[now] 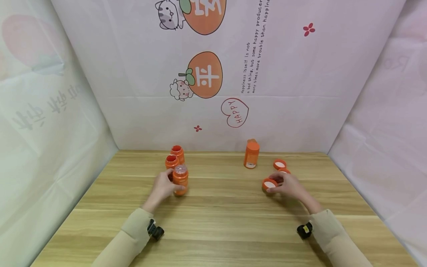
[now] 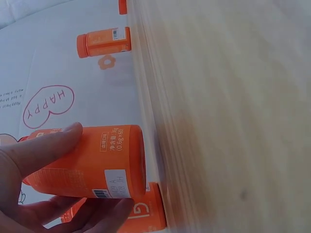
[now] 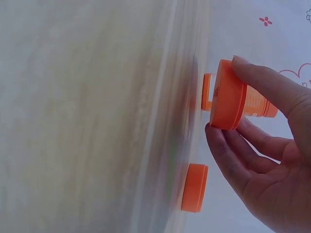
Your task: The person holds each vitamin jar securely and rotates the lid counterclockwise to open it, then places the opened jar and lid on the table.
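Note:
My left hand grips an orange bottle between thumb and fingers. That bottle has no cap, and a silvery patterned top shows on it. In the left wrist view its printed side and white label face the camera, and its base is close over the table. Two more uncapped orange bottles stand right behind it. On the other side, my right hand pinches an orange cap by its rim. In the head view the cap's white inner face is turned up toward me.
A capped orange bottle stands at the back, right of the middle. Two other orange caps lie white side up behind my right hand, one partly hidden by it. A printed white cloth rises behind the wooden table.

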{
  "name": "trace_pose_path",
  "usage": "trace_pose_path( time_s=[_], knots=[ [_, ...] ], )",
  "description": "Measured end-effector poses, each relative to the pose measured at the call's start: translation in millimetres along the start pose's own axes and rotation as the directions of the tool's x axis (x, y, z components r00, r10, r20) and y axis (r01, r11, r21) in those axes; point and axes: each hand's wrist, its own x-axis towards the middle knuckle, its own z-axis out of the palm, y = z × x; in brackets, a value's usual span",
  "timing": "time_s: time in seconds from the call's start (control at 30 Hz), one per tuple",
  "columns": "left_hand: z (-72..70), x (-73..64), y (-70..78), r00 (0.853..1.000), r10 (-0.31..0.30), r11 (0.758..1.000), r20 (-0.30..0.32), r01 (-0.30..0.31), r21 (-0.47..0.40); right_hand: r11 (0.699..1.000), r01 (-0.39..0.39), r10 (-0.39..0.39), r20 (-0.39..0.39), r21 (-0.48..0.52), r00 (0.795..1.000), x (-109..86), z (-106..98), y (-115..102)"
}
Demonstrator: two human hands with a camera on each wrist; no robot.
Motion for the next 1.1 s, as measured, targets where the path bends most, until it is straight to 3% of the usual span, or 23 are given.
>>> trace_pose_path(
  time_s=[1.1],
  knots=[
    [-19.9, -3.3, -8.8, 0.996, -0.091, 0.995, 0.026, 0.089, 0.051, 0.997, -0.068, 0.069, 0.023, -0.041, 0.997, -9.8, -17, 22]
  ],
)
